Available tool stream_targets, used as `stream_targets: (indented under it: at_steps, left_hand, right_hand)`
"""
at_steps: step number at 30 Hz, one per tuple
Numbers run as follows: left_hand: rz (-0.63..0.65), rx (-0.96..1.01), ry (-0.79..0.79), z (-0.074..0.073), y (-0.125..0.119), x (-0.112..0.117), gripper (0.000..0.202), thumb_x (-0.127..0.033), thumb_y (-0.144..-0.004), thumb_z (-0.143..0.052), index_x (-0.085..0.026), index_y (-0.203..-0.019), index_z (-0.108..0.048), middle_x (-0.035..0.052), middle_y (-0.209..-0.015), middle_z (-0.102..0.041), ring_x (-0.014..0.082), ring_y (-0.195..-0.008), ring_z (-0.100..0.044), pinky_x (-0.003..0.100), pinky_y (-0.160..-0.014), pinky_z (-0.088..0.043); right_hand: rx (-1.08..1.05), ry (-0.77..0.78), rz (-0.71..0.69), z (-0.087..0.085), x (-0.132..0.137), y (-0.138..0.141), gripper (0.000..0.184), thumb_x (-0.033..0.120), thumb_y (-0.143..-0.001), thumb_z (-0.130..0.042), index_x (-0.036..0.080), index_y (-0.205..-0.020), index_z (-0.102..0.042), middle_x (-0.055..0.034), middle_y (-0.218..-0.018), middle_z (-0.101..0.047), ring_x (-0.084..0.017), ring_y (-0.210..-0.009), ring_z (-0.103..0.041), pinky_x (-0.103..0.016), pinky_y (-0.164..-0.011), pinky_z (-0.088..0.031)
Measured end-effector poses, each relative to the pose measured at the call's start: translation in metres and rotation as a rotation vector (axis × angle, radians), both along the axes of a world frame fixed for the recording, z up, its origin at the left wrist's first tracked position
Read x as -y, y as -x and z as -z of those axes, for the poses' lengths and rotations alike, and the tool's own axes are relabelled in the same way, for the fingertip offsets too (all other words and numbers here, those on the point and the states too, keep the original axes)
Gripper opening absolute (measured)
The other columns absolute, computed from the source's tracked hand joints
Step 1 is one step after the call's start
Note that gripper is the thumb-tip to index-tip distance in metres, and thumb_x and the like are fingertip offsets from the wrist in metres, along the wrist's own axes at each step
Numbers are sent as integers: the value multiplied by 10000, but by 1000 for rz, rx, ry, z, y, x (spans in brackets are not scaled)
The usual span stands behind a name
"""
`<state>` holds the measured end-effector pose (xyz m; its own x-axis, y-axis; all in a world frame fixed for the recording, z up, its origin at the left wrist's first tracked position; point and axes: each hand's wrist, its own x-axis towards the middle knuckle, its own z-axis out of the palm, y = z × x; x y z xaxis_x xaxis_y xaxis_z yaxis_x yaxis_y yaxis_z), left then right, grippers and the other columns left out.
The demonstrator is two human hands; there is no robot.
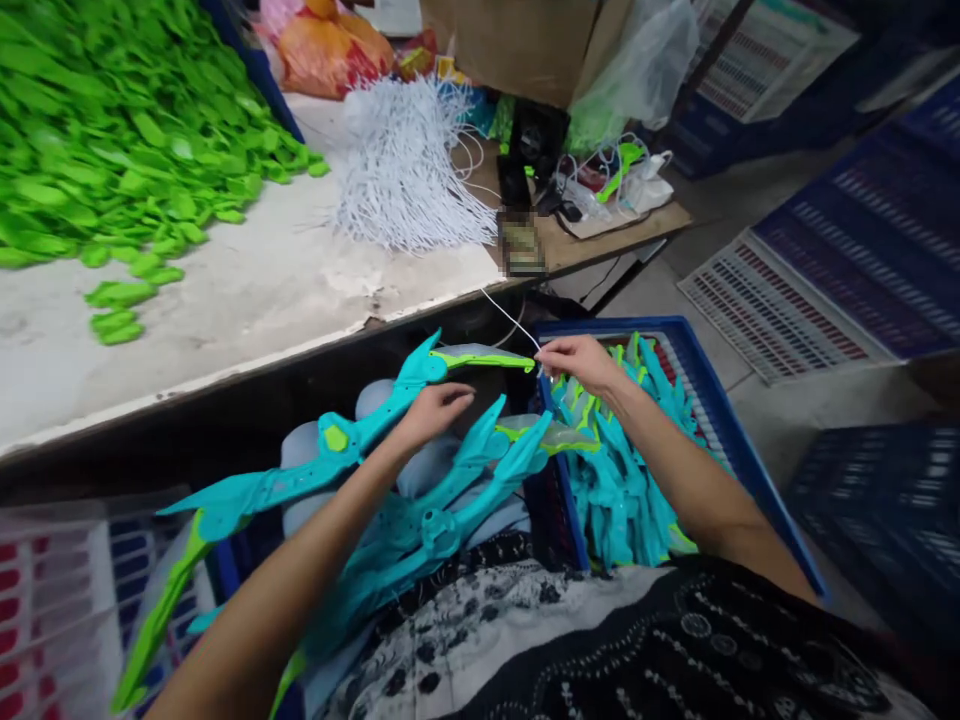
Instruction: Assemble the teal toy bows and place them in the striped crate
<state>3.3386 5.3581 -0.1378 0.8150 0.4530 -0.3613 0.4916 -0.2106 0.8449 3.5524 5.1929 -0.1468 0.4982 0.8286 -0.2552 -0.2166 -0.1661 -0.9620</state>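
Observation:
A turquoise toy bow [341, 447] with lime-green limbs lies slanted across my lap, on top of several similar bows [442, 530]. My right hand [574, 362] is closed in a pinch on a thin white string [512, 315], right at the hooked tip of the bow's upper green limb [491, 360]. The string runs up from my fingers toward the table edge. Just below that limb, my left hand [436, 412] lies beside the turquoise body, fingers stretched to the right. Whether it touches the bow is hard to see.
A blue crate [765, 520] at my right holds several bows. On the table [247, 300] are a heap of green plastic pieces [127, 130], a bundle of white strings [409, 165] and bags [330, 50]. More crates [847, 260] stand at the right.

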Motion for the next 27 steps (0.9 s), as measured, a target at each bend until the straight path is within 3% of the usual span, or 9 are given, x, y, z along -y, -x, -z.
stream_targets:
  at_steps: [4,8,22,27]
  left_hand:
    - [-274,-30,472,32,-49,11,236,-256,-737,-700,-119,-929,-693,107,-878,-712,157,-743,-651,251,-661,-484]
    - [-348,-25,720,46,-72,20,178,-166,-742,-702,-80,-896,-679,114,-795,-704,144,-659,-647,245,-629,-476]
    - [-291,-20,825,63,-82,28,134,-109,-822,-595,-73,-920,-680,110,-789,-703,148,-629,-641,257,-592,-475]
    - [-195,-29,856,65,-87,30,92,-146,-801,-649,-85,-864,-674,121,-824,-718,157,-665,-661,259,-624,-501]
  right_hand:
    - [259,-23,168,13,8,-1,246,376,-661,-716,143,-737,-703,-18,-628,-671,-100,-548,-556,-212,-513,-416]
    - [398,7,144,23,0,-3,220,345,-710,-639,141,-742,-714,-20,-625,-677,-117,-572,-576,-224,-559,-424]
    - [625,93,66,41,0,4,151,259,-784,-622,156,-794,-732,-20,-726,-721,-145,-669,-632,-235,-638,-431]
    - [757,57,61,53,-1,6,134,250,-809,-620,180,-801,-733,-40,-805,-708,-161,-757,-627,-277,-720,-460]
